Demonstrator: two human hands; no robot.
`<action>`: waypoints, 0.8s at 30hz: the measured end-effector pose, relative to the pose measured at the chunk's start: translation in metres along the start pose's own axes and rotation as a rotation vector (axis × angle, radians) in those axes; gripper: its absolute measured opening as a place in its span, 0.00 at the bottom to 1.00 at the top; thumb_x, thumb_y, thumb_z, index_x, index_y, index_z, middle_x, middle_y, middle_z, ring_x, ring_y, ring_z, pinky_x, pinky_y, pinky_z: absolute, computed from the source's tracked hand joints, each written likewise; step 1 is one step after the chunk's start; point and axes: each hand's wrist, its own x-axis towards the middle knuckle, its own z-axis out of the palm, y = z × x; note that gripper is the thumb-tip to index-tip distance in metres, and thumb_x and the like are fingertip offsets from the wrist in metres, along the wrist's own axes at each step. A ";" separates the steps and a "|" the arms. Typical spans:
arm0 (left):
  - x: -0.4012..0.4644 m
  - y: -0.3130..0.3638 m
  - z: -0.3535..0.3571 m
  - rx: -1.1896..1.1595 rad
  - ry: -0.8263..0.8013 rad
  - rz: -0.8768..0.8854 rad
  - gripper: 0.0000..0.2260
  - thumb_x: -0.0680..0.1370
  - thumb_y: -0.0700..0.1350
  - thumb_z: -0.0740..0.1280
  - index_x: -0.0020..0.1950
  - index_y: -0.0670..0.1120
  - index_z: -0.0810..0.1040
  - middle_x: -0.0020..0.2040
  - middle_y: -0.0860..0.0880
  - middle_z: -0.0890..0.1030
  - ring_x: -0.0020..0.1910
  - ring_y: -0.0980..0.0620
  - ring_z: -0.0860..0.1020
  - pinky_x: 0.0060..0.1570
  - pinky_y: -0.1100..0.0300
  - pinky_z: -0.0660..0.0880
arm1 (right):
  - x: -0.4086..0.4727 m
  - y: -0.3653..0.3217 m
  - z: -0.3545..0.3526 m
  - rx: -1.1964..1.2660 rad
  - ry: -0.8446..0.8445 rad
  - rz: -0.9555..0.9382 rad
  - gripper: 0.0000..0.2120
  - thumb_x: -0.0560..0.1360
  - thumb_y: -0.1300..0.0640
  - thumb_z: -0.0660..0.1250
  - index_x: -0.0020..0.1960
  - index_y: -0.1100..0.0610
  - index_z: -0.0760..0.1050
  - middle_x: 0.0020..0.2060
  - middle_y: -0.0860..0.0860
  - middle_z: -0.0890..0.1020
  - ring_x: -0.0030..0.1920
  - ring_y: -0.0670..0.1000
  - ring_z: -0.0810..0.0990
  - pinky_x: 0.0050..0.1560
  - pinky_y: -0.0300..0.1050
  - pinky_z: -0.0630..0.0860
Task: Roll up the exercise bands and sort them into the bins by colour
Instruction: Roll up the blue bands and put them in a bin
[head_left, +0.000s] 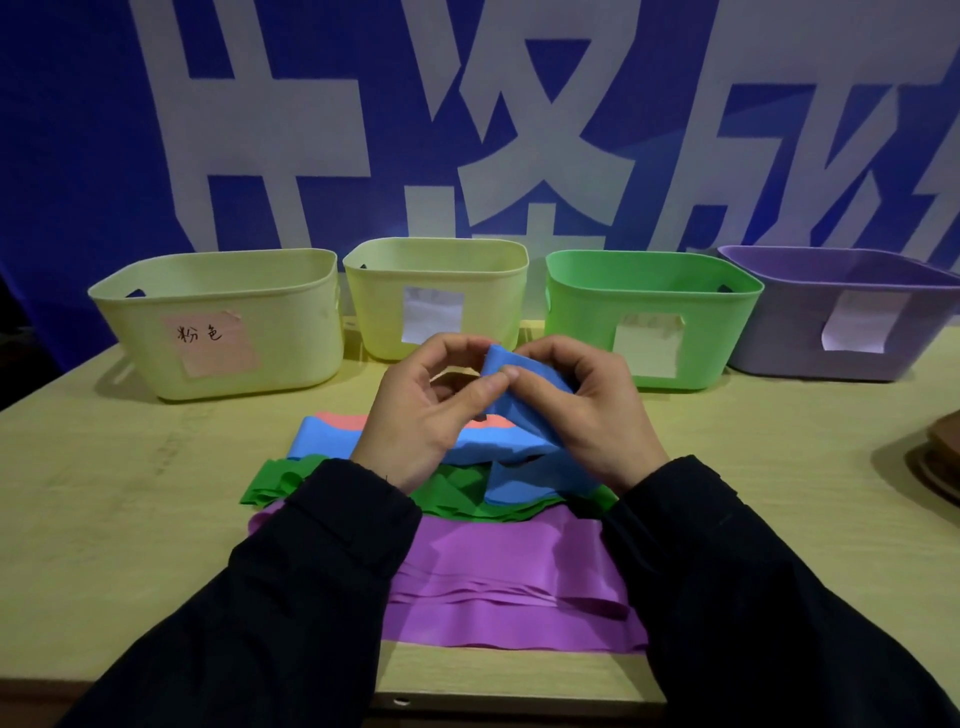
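The blue exercise band (524, 387) is lifted above the middle of the table (104, 493), its upper end pinched between both hands while the rest hangs down onto the pile. The left hand (421, 415) pinches the end with thumb and forefinger, the other fingers curled loosely; the right hand (587, 410) holds the same end with its fingers bent around it. To roll well, I think the first turn should be made small and tight, with both edges of the band kept level, so the roll does not become a cone. The free part should stay slightly stretched while the fingers turn, because this thin material probably slips and springs open. Under it lie a pink band (337, 420), green bands (280, 480) and purple bands (498, 577), reaching toward the near edge. Along the far edge stand four bins: a pale yellow bin with a pink label (218, 327), a second pale yellow bin (436, 296), a green bin (649, 322) and a purple bin (852, 317). Which bin is for blue I cannot tell, since the white labels are unreadable.
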 end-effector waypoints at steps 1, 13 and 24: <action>0.000 0.000 0.000 -0.008 0.009 0.002 0.10 0.73 0.42 0.72 0.54 0.46 0.80 0.45 0.52 0.84 0.39 0.54 0.80 0.39 0.63 0.76 | 0.000 -0.001 0.000 0.005 0.002 0.005 0.03 0.76 0.57 0.74 0.44 0.54 0.81 0.35 0.44 0.81 0.36 0.40 0.76 0.39 0.37 0.73; 0.000 -0.001 -0.001 -0.071 -0.003 0.004 0.10 0.79 0.42 0.64 0.58 0.50 0.81 0.45 0.52 0.82 0.43 0.55 0.80 0.42 0.62 0.77 | 0.001 -0.003 -0.004 0.004 -0.031 0.038 0.06 0.75 0.53 0.73 0.41 0.52 0.78 0.33 0.43 0.79 0.34 0.43 0.74 0.36 0.38 0.71; 0.000 0.002 -0.003 0.005 0.046 0.054 0.10 0.77 0.42 0.66 0.58 0.48 0.77 0.46 0.57 0.83 0.46 0.58 0.80 0.48 0.65 0.76 | 0.001 -0.008 -0.006 0.133 -0.055 0.093 0.03 0.73 0.58 0.75 0.42 0.53 0.82 0.34 0.45 0.81 0.35 0.44 0.76 0.38 0.37 0.72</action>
